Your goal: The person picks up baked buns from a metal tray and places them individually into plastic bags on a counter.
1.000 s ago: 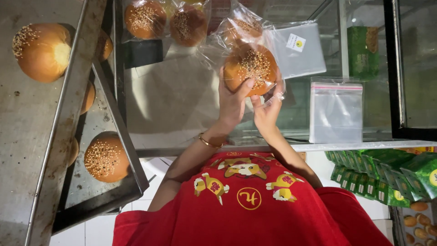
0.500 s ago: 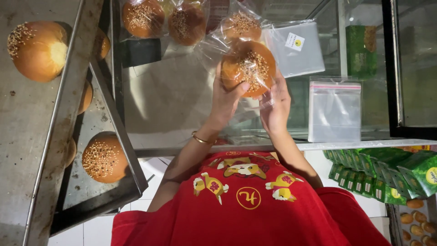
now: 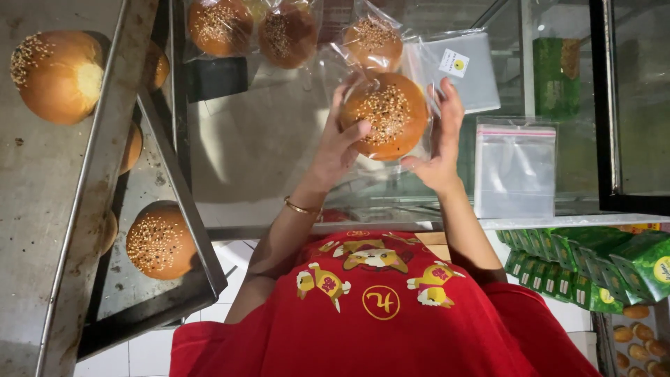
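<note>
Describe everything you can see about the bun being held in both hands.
The bun is round, golden brown and glossy, with pale sesame seeds on top. It sits inside a clear plastic bag. The left hand and the right hand have it in their grip from either side, above the counter.

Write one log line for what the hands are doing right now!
left hand: holds bun | right hand: holds clear bag around bun | place: counter
</note>
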